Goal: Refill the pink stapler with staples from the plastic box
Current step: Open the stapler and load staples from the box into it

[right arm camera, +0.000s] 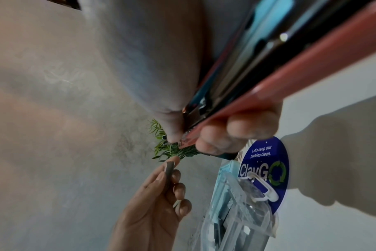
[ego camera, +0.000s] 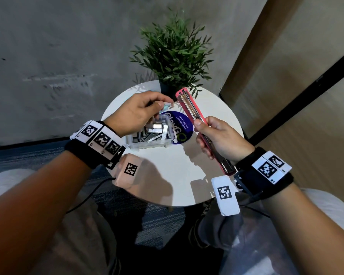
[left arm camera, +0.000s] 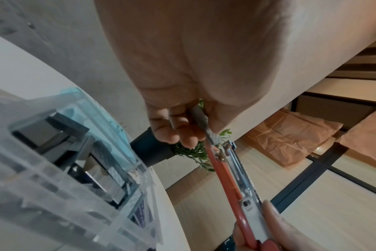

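Grey concrete wall [ego camera: 58, 46]; round white table [ego camera: 167, 175]; potted plant [ego camera: 173, 52]; patterned carpet [ego camera: 38, 155].

Dim, soft indoor light. Hard shadows fall on the pale surface [ego camera: 187, 175]. Wrist views are blurred close up, edges warped.

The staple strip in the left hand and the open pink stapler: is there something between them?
No. In the right wrist view only air separates the staple strip from the pink stapler; plant leaves show behind.

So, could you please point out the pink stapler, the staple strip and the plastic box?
pink stapler [ego camera: 189, 107], head view, open metal channel.
staple strip [right arm camera: 169, 168], right wrist view, upper end.
plastic box [ego camera: 147, 145], head view, near wall.
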